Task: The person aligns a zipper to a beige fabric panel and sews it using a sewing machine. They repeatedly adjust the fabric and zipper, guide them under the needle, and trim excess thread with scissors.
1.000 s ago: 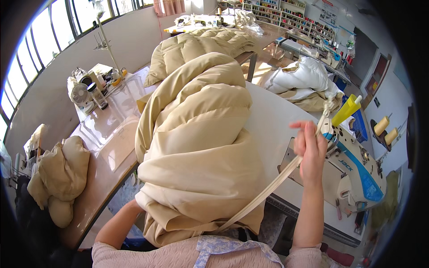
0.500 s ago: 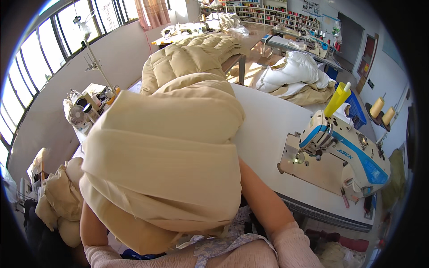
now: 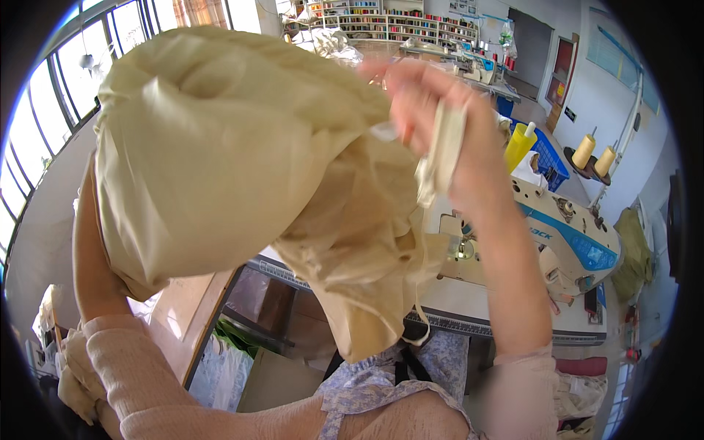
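A big padded piece of beige fabric (image 3: 198, 169), much like a quilt, is lifted in a bulging heap across the left and middle of the view. My left forearm goes up its left side; the hand itself is hidden behind the cloth. At the heap's upper right is my right hand (image 3: 466, 125), raised and smeared by motion, so its fingers cannot be read. A narrow pale strip of fabric (image 3: 446, 150) lies against this hand. From the heap a loose, creased fold (image 3: 359, 293) hangs down in front of my apron, with a thin edge or cord dangling beside it.
A white and blue sewing machine (image 3: 565, 227) stands on the white table to the right. Behind it are a yellow cone (image 3: 519, 147), a blue basket (image 3: 550, 158) and two thread cones (image 3: 594, 158). Shelves of coloured thread (image 3: 396, 26) line the back. Windows run along the left.
The fabric has been raised and bunched up, uncovering the table's front edge and the floor. My right hand has come out from under it and moved up. The view has shifted somewhat.
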Action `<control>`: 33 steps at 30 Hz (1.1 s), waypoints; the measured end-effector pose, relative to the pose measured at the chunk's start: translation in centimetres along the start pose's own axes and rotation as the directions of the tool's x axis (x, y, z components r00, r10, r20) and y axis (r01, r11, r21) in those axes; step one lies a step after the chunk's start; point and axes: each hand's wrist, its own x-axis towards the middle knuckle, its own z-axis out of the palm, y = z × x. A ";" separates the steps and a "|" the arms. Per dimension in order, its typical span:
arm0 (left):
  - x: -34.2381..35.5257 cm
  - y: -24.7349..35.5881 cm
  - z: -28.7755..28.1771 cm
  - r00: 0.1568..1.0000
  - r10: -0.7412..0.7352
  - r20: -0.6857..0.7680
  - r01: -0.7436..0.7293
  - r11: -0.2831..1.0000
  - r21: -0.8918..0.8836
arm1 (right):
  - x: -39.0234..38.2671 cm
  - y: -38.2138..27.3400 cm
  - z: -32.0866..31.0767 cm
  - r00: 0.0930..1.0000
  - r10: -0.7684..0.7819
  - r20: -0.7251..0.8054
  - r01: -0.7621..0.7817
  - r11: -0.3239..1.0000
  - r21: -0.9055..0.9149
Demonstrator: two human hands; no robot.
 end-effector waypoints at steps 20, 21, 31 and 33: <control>-25.9 42.1 10.3 0.414 0.871 0.266 -0.862 0.469 -0.193 | -26.2 13.7 3.1 0.642 0.665 -0.381 -0.686 0.720 0.101; -26.2 42.3 11.2 0.463 0.835 0.298 -0.809 0.535 -0.242 | -26.0 12.7 3.1 0.657 0.668 -0.349 -0.689 0.720 0.081; -7.4 30.7 0.4 0.977 -0.210 0.037 0.027 -0.049 -0.998 | -22.2 5.5 0.7 0.803 0.329 -0.497 -0.393 0.919 -0.026; -4.9 27.4 0.1 0.957 -0.276 0.095 0.037 -0.208 -0.977 | -22.4 5.9 0.7 0.806 0.408 -0.429 -0.460 0.888 -0.019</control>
